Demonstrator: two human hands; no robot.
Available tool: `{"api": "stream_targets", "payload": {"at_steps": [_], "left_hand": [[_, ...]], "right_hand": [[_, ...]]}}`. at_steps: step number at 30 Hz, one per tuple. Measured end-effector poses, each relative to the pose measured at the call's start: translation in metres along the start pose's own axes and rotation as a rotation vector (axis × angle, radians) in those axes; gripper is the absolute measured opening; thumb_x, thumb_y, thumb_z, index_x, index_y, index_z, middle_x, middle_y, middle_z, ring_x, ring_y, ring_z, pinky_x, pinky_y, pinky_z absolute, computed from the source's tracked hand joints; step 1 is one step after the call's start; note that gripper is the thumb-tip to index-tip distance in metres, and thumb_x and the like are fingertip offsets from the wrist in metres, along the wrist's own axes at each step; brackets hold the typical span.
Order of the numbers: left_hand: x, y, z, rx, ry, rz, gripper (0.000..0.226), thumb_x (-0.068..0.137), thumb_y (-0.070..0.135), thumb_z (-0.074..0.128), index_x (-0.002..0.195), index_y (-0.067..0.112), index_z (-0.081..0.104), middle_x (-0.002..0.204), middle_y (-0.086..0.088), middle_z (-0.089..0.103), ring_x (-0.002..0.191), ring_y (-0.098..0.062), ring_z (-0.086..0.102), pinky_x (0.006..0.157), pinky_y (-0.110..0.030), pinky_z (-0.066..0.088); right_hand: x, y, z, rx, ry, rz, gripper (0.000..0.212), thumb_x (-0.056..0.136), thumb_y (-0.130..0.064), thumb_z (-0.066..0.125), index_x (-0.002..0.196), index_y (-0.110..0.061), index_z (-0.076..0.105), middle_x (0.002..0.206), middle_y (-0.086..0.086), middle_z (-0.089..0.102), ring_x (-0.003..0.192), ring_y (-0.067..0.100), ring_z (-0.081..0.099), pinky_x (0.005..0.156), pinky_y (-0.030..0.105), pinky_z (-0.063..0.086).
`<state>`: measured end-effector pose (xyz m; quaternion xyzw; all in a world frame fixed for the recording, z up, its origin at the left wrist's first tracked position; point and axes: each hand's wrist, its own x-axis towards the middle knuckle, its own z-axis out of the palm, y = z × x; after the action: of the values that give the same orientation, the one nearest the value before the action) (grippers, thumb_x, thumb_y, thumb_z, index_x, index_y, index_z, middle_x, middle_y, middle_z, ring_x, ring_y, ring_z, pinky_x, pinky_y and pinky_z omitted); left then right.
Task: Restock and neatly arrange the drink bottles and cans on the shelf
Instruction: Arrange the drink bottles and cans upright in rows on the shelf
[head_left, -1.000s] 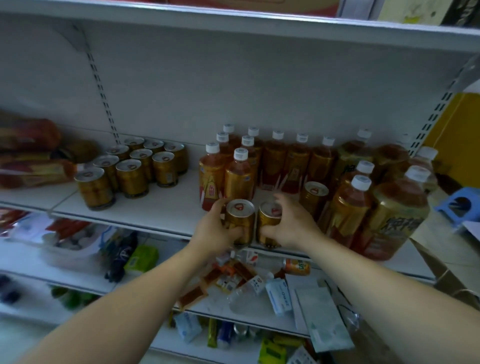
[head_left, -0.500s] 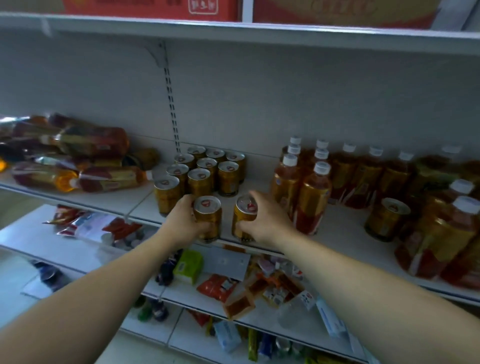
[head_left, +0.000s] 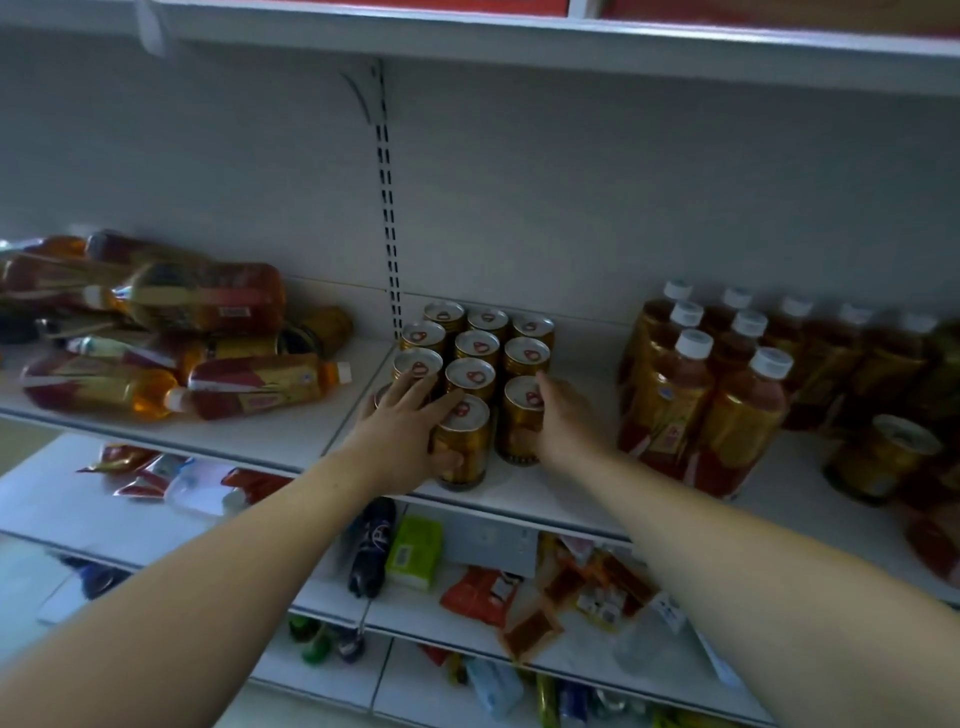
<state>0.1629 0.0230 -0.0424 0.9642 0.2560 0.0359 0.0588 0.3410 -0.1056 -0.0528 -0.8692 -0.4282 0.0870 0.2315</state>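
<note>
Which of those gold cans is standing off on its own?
The gold can at the far right, in front of the upright bottles. All the other cans stand packed in one block left of those bottles.

Green tissue pack (head_left: 414, 553) lies one level down, orange snack packet (head_left: 480, 595) just right of it. Slotted upright (head_left: 387, 208) on back panel, bracket (head_left: 363, 96) at top.

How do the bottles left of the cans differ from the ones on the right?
The left bottles lie on their sides in a loose pile; the right bottles stand upright in rows. The left ones' caps point sideways, the right ones' caps point up. Both hold amber drink and have white caps.
</note>
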Motion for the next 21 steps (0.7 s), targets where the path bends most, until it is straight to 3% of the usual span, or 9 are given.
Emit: {"api": "stream_targets", "payload": {"at_steps": [5,10,15,21], "left_hand": [[0.003,-0.003,0.001,-0.013,-0.010,0.003,0.085,0.081,0.063,0.050,0.148,0.043,0.000,0.160,0.004,-0.005,0.145,-0.020,-0.014,0.116,-0.054,0.003],[0.011,0.004,-0.015,-0.030,-0.060,-0.021,0.089,0.070,0.071,0.053,0.145,0.044,0.012,0.159,0.007,0.007,0.146,-0.022,-0.002,0.110,-0.062,-0.005],[0.026,0.032,-0.038,-0.112,-0.036,0.054,0.089,0.073,0.069,0.055,0.147,0.040,0.015,0.159,0.007,0.010,0.145,-0.021,0.006,0.114,-0.055,0.006],[0.041,0.106,-0.047,-0.305,-0.010,0.232,0.087,0.078,0.055,0.065,0.149,0.031,0.019,0.158,-0.001,0.018,0.141,-0.024,0.023,0.110,-0.036,0.024]], "right_hand": [[0.017,-0.004,-0.002,-0.148,-0.014,-0.022,0.082,0.088,-0.024,0.060,0.152,-0.020,0.010,0.155,0.011,0.025,0.134,0.031,0.032,0.102,0.042,0.036],[0.012,-0.015,-0.020,-0.204,-0.062,-0.062,0.089,0.084,-0.045,0.066,0.151,-0.017,0.015,0.155,0.008,0.022,0.135,0.030,0.032,0.103,0.042,0.037],[-0.010,-0.023,-0.089,-0.344,0.179,-0.268,0.072,0.089,-0.049,0.057,0.147,-0.016,0.029,0.155,0.008,0.026,0.142,0.026,0.020,0.111,0.040,0.025],[-0.059,0.036,-0.165,-0.419,0.397,-0.214,0.054,0.087,-0.036,0.062,0.132,-0.009,0.050,0.137,0.012,0.048,0.130,0.031,0.039,0.104,0.038,0.031]]}}
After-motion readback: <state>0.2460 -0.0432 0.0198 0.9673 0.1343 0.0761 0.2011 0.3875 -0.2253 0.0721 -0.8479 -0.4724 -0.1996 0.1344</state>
